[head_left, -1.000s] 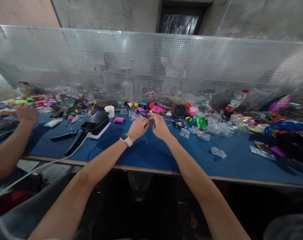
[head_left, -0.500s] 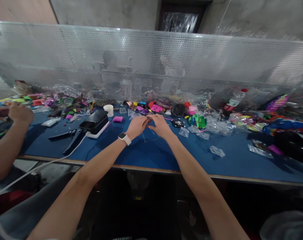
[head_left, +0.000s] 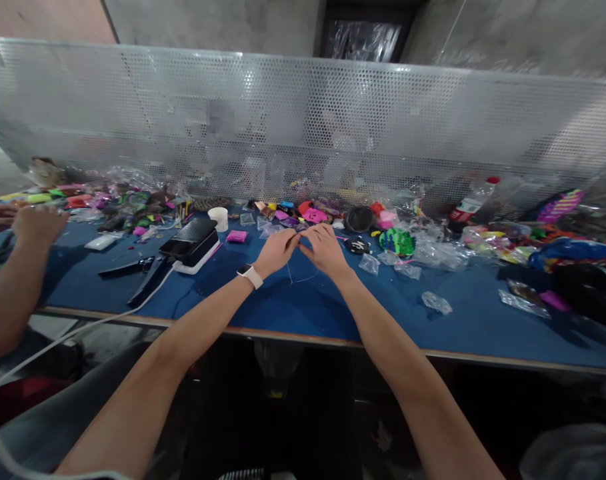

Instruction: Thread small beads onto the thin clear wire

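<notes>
Over the middle of the blue table, my left hand and my right hand meet at their fingertips, both closed in a pinch. A thin, pale thread dangles below the fingers and curves across toward the right hand. Whatever else lies between the fingertips is too small to make out. A light-strapped watch is on my left wrist. Nearest beyond the hands are a pink packet to the left and a black oval piece with white marks to the right.
Left of my hands, a phone rests on a box with a white cable. Scissors lie beside it. A white cup, plastic bags and a bottle stand around. A co-worker's hand is far left.
My hands stay together at nearly the same place, with fingers slightly shifted and the thread hanging a little differently. The co-worker's hands at far left have moved slightly left.
</notes>
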`<action>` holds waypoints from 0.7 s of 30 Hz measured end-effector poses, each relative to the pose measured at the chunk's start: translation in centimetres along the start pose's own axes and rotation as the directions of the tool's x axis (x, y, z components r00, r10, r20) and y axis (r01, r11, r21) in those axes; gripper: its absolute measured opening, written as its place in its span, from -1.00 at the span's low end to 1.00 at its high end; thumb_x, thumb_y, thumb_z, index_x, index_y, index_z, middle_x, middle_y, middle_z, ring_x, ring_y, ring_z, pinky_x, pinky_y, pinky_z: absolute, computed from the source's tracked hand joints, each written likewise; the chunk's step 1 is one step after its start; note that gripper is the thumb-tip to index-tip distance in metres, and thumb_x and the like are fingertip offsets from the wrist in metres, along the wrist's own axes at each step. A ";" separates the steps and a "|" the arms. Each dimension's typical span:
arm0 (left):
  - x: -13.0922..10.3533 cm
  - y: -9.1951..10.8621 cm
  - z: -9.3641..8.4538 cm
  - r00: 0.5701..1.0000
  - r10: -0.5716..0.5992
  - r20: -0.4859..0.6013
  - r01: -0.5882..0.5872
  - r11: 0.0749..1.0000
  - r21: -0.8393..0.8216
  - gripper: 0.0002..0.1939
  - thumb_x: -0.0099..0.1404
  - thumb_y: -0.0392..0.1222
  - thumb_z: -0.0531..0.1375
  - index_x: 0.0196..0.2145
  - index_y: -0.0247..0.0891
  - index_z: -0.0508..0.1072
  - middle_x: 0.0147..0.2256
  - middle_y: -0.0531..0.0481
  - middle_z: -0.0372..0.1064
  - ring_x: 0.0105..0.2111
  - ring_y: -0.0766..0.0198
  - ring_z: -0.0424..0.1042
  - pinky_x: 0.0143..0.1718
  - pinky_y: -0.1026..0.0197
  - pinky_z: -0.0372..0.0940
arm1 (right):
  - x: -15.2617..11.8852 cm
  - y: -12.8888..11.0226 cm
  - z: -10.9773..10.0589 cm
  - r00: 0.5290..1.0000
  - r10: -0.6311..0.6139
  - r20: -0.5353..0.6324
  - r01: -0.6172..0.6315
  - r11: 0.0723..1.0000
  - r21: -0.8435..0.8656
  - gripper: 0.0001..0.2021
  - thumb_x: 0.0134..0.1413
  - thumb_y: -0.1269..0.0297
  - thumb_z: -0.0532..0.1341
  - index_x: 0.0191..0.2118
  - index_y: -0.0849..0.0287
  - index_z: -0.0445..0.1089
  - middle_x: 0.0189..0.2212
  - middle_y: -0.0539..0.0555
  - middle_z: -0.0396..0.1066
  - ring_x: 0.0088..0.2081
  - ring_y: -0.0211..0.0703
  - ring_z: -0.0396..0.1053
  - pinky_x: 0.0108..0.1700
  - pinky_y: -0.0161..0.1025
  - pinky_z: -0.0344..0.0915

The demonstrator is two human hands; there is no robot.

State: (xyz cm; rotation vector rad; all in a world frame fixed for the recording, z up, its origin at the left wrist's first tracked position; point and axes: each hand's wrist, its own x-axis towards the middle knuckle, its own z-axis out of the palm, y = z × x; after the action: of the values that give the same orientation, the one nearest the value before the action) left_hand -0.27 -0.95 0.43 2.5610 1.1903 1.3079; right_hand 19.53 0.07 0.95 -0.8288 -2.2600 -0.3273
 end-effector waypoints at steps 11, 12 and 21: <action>0.1 -0.1 0.1 0.996 0.035 -0.086 -0.049 0.985 -0.167 -0.49 0.63 0.11 -0.02 -0.39 -0.23 0.39 -0.44 -0.01 0.41 -0.44 0.26 0.35 -0.32 0.20 0.21 | -0.2 -0.5 -0.1 0.973 -0.042 -0.225 0.052 0.998 0.036 -0.89 0.38 0.24 0.26 -0.07 0.04 0.52 -0.14 0.10 0.62 -0.02 0.07 0.45 0.19 0.12 0.24; 0.1 0.0 0.1 0.996 0.033 -0.084 -0.048 0.983 -0.176 -0.49 0.63 0.11 -0.02 -0.38 -0.23 0.41 -0.44 -0.01 0.42 -0.43 0.26 0.35 -0.33 0.20 0.21 | -0.2 -0.6 0.0 0.967 -0.018 -0.252 0.034 0.998 0.058 -0.90 0.35 0.24 0.27 -0.09 0.03 0.53 -0.16 0.10 0.62 -0.03 0.07 0.45 0.16 0.11 0.26; 0.1 0.5 0.1 0.996 0.056 -0.070 -0.069 0.979 -0.192 -0.56 0.63 0.01 0.03 -0.36 -0.25 0.44 -0.42 -0.02 0.45 -0.41 0.26 0.39 -0.31 0.20 0.23 | -0.3 -0.7 0.1 0.931 0.225 -0.288 -0.121 0.933 0.339 -0.93 0.11 0.23 0.37 -0.28 0.05 0.58 -0.22 0.10 0.55 -0.08 0.07 0.49 0.14 0.12 0.32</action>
State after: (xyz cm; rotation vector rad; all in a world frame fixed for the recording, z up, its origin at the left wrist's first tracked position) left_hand 0.12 -1.26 0.61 2.4531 0.9445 1.4511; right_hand 19.18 -0.55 0.72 -0.7392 -1.8518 -0.0098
